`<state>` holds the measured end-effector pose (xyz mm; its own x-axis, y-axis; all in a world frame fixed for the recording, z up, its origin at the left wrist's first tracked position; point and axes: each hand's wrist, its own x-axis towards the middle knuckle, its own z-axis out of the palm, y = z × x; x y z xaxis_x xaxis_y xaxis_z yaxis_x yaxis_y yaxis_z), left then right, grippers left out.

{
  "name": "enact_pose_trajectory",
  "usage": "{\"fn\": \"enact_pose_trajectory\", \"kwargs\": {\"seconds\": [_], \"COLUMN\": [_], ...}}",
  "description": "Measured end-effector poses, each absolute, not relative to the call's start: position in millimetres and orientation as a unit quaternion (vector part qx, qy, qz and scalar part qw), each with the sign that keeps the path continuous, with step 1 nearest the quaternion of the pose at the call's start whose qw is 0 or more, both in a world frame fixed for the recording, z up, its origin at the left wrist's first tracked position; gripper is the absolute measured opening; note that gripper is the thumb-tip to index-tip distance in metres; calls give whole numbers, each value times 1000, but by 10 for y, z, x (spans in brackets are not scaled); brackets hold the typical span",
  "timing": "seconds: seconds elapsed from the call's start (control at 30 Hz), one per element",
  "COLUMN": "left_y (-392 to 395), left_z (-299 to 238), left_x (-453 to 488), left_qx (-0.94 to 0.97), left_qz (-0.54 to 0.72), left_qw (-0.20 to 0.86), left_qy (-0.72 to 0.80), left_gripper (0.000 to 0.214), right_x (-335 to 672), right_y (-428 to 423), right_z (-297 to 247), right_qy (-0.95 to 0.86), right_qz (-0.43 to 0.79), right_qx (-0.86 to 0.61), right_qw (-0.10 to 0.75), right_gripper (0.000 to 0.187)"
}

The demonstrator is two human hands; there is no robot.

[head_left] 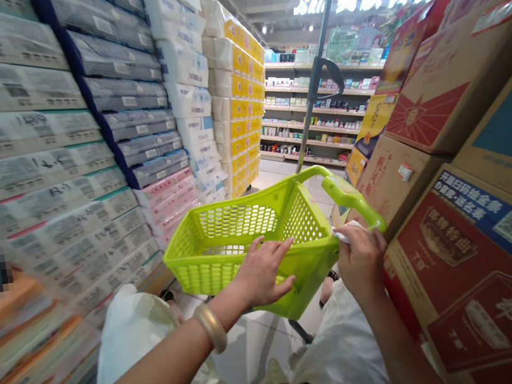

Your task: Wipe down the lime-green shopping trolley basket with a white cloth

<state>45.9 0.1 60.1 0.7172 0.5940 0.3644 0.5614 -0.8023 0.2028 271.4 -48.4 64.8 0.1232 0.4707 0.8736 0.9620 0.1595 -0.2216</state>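
Observation:
A lime-green plastic shopping basket with perforated sides stands between my knees, its green handle rising at the right. My left hand lies on its near side with the fingers stretched over the rim; a gold bangle circles that wrist. At the basket's right end, my right hand is closed on a white cloth or tissue and presses it against the rim just below the handle. The part of the cloth under my fingers is hidden.
Stacked tissue packs and other wrapped packs wall the left side. Cardboard boxes pile up close on the right. A slanted pole with a dark hook rises behind the basket. Stocked shelves stand farther back.

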Motion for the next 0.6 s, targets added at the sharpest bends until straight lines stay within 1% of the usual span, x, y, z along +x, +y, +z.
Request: {"fn": "enact_pose_trajectory", "kwargs": {"seconds": [0.17, 0.2, 0.37, 0.6], "left_y": [-74, -67, -16, 1], "left_z": [632, 625, 543, 521], "left_x": [1054, 1135, 1296, 1189], "left_qx": [898, 895, 868, 837], "left_qz": [275, 283, 318, 381], "left_qw": [100, 108, 133, 153], "left_qy": [327, 329, 356, 362], "left_gripper": [71, 68, 34, 22], "right_x": [2497, 2470, 2541, 3002], "right_y": [-518, -528, -580, -603], "right_z": [592, 584, 594, 702], "right_qy": [-633, -638, -641, -568], "right_qz": [-242, -238, -244, -310], "right_qx": [-571, -570, -570, -601], "right_qw": [462, 461, 453, 469], "right_gripper": [26, 28, 28, 27]}}
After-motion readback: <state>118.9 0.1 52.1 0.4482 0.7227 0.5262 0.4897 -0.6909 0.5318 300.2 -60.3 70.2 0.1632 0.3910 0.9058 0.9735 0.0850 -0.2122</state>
